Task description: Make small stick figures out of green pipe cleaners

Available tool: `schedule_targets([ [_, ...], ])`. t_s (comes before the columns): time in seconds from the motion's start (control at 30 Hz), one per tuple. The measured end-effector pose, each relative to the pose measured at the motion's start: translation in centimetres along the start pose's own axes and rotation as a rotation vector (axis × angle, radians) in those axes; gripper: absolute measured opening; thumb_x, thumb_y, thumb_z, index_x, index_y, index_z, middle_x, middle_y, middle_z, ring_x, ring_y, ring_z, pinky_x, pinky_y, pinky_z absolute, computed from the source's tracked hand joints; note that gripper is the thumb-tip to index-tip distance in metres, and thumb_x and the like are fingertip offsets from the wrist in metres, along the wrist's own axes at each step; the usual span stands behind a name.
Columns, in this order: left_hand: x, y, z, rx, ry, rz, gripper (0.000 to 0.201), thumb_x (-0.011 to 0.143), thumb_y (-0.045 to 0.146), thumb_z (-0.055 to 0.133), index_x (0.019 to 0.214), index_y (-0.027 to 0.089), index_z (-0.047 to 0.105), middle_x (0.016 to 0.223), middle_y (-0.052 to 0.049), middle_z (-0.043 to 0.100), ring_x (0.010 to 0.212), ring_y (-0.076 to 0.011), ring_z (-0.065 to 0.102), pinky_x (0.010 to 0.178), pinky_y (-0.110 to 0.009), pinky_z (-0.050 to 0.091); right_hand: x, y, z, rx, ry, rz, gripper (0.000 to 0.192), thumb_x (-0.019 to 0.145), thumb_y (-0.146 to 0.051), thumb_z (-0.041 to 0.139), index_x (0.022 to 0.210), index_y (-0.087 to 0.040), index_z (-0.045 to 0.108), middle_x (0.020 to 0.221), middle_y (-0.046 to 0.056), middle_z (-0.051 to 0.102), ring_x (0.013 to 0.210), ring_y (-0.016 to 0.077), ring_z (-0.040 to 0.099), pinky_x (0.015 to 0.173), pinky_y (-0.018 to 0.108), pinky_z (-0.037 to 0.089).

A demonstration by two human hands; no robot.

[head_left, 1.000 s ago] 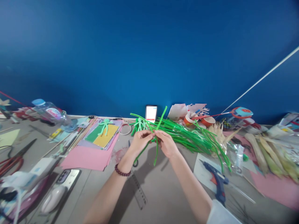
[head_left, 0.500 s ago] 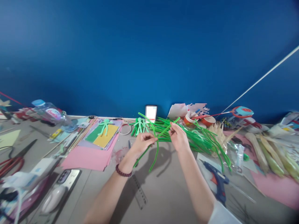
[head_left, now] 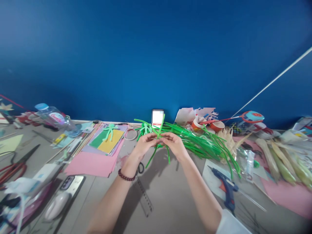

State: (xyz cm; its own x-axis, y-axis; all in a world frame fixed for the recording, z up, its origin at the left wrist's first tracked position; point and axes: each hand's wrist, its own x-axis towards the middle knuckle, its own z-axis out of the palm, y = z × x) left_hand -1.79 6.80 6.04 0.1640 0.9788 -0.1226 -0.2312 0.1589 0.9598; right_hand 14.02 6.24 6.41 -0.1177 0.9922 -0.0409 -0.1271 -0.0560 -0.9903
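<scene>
Crossed green pipe cleaners (head_left: 151,157) are pinched between my two hands, above the middle of the table. My left hand (head_left: 145,145), with a dark bead bracelet at its wrist, grips them near the crossing with thumb and fingers. Fingertips of my right hand (head_left: 175,145) close on the same spot, almost touching the left ones. Two ends hang below the hands and others stick up above them. The crossing itself is partly hidden by fingers. Just behind lies a pile of loose green pipe cleaners (head_left: 204,147), next to a small light-green figure (head_left: 146,128).
To the left are pink paper (head_left: 92,165), another light-green figure (head_left: 109,132), a phone (head_left: 76,182), a mouse (head_left: 58,206) and a plastic bottle (head_left: 50,114). A glue gun (head_left: 227,190) and corn husks (head_left: 282,162) lie right. A clear ruler (head_left: 145,198) lies near my left forearm.
My right hand has moved left and down to meet my left hand at the crossing. The pipe cleaners have turned, and black scissor handles now show beside my left wrist.
</scene>
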Motion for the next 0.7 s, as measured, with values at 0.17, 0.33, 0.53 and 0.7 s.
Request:
schedule_targets([
  [0.17, -0.1, -0.3, 0.5, -0.062, 0.017, 0.035, 0.022, 0.060, 0.030, 0.077, 0.069, 0.016, 0.065, 0.061, 0.002, 0.058, 0.055, -0.0087, 0.050, 0.052, -0.021, 0.039, 0.1, 0.1, -0.3, -0.143, 0.052, -0.058, 0.019, 0.066, -0.036, 0.069, 0.075, -0.020, 0.069, 0.052, -0.003, 0.056, 0.045, 0.0096, 0.044, 0.043, 0.023, 0.034],
  [0.33, 0.1, -1.0, 1.0, -0.163, 0.074, 0.107, 0.024, 0.063, 0.033, 0.075, 0.059, 0.014, 0.061, 0.054, 0.003, 0.053, 0.052, -0.0074, 0.048, 0.055, -0.022, 0.038, 0.2, -0.1, -0.5, -0.236, 0.074, -0.141, 0.017, 0.067, -0.035, 0.067, 0.073, -0.020, 0.070, 0.069, 0.002, 0.066, 0.063, 0.0157, 0.056, 0.061, 0.028, 0.044],
  [0.53, 0.4, -0.8, 0.2, -0.067, 0.132, 0.099, 0.026, 0.063, 0.036, 0.074, 0.057, 0.015, 0.061, 0.049, 0.003, 0.052, 0.045, -0.0062, 0.043, 0.046, -0.021, 0.032, 0.5, -0.1, -1.7, -0.285, 0.126, -0.176, 0.013, 0.069, -0.033, 0.065, 0.072, -0.022, 0.071, 0.072, 0.002, 0.069, 0.067, 0.0185, 0.059, 0.066, 0.030, 0.045],
  [0.7, 0.2, 0.1, -0.4, -0.074, 0.149, 0.086, 0.024, 0.060, 0.035, 0.076, 0.062, 0.016, 0.063, 0.056, 0.003, 0.055, 0.050, -0.0074, 0.048, 0.051, -0.021, 0.037, 0.4, -0.3, -2.6, -0.324, 0.091, -0.146, 0.012, 0.071, -0.032, 0.064, 0.072, -0.022, 0.070, 0.071, 0.002, 0.069, 0.068, 0.0193, 0.062, 0.066, 0.031, 0.047],
])
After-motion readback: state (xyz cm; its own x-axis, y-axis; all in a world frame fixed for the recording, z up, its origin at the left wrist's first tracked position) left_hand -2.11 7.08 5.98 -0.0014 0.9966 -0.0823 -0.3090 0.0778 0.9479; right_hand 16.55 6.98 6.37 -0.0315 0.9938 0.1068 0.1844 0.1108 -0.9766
